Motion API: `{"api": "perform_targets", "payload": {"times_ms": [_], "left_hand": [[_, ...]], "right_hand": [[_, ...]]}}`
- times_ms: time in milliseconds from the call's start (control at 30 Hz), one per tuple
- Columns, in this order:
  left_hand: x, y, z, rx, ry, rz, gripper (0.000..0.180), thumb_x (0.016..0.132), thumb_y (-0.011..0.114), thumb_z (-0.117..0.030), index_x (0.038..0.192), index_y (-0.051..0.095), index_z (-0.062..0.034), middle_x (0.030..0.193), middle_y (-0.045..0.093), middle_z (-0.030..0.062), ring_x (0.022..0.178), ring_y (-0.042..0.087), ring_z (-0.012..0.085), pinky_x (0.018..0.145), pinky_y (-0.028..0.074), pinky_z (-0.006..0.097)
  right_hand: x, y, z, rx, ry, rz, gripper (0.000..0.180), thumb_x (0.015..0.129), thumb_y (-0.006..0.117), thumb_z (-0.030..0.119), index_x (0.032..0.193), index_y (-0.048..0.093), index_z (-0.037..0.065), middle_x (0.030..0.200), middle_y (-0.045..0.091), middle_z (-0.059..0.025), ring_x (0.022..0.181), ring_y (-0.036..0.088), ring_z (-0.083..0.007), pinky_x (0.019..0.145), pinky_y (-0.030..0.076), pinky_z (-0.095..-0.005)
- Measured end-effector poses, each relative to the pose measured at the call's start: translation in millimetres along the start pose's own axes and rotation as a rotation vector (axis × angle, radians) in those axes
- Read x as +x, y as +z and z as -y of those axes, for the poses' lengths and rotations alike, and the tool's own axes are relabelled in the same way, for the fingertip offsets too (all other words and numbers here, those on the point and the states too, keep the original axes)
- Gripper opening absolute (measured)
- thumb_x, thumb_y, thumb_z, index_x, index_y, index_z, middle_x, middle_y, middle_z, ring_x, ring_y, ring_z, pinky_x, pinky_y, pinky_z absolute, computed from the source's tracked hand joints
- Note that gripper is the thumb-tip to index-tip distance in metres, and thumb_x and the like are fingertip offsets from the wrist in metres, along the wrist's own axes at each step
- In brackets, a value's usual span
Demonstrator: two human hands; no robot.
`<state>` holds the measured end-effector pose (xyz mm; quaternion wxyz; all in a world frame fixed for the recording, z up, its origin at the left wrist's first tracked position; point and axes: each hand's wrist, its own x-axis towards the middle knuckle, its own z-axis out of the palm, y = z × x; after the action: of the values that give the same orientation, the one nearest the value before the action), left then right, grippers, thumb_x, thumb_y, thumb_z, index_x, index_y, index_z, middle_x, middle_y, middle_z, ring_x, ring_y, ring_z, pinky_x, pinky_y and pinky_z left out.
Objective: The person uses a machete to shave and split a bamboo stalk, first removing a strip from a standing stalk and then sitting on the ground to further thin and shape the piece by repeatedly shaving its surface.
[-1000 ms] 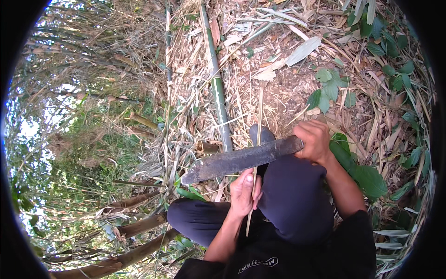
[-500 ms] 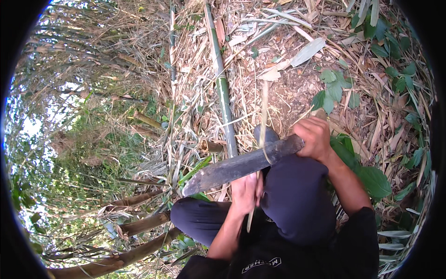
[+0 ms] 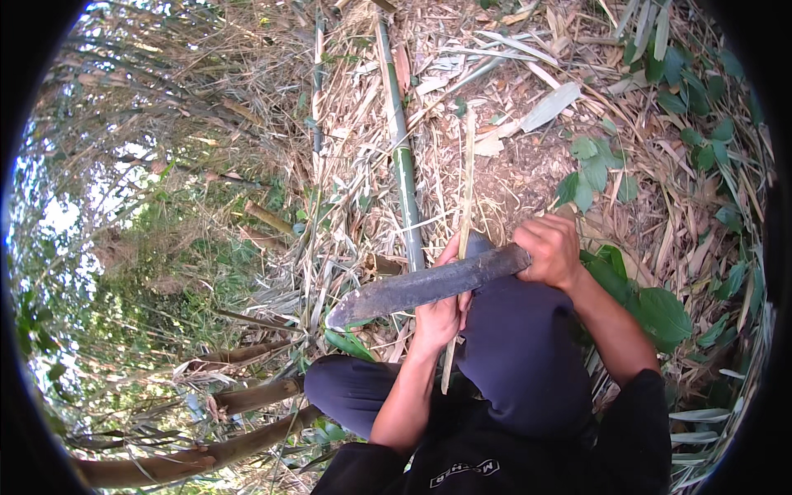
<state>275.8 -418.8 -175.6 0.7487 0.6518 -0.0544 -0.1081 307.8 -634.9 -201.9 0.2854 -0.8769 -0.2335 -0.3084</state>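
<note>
In the head view, the person sits low on a slope littered with dry leaves and bamboo husks, dark trousered knees drawn up near the bottom of the frame. The right hand (image 3: 551, 250) is closed in a full fist round the handle of a long dark machete (image 3: 425, 285), whose broad blade runs leftward and slightly nearer, its tip ending just above a green leaf. The left hand (image 3: 441, 309) is curled round a thin pale bamboo strip (image 3: 464, 198) that stands almost upright, rising far beyond the blade and poking out below the hand; the blade crosses in front of this hand, seemingly resting against the strip, though the contact point is hidden. A green bamboo pole (image 3: 403, 157) lies on the ground further off, just left of the strip. Broad green leaves (image 3: 598, 169) grow to the right.
</note>
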Motion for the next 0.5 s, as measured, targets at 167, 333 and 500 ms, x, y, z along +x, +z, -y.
{"api": "perform_targets", "payload": {"times_ms": [167, 333, 500], "left_hand": [[-29.3, -10.0, 18.9, 0.127, 0.025, 0.112, 0.045, 0.107, 0.037, -0.028, 0.145, 0.042, -0.0044, 0.061, 0.045, -0.0009, 0.042, 0.038, 0.0049, 0.038, 0.035, 0.02], [-50.8, -3.8, 22.8, 0.134, 0.072, 0.069, 0.045, 0.107, 0.038, -0.028, 0.143, 0.045, -0.0019, 0.06, 0.045, 0.0, 0.038, 0.038, 0.0065, 0.035, 0.035, 0.02], [2.8, -1.2, -7.8, -0.052, -0.024, 0.08, 0.054, 0.108, 0.036, -0.031, 0.154, 0.023, -0.0061, 0.056, 0.039, -0.0012, 0.039, 0.037, 0.0075, 0.035, 0.035, 0.02]], "right_hand": [[-3.8, -5.6, -3.1, -0.039, 0.05, -0.032, 0.031, 0.058, 0.072, 0.029, 0.068, 0.053, 0.008, 0.063, 0.053, -0.0075, 0.06, 0.06, -0.0276, 0.057, 0.045, -0.0395], [-6.4, -7.3, -4.3, -0.047, 0.066, 0.055, 0.032, 0.065, 0.073, 0.031, 0.065, 0.05, 0.009, 0.061, 0.052, -0.0075, 0.059, 0.06, -0.0275, 0.057, 0.046, -0.0392], [4.8, -3.6, -1.6, -0.028, -0.015, 0.04, 0.035, 0.057, 0.075, 0.032, 0.066, 0.051, 0.008, 0.061, 0.053, -0.0071, 0.06, 0.06, -0.0281, 0.059, 0.047, -0.0409]]}}
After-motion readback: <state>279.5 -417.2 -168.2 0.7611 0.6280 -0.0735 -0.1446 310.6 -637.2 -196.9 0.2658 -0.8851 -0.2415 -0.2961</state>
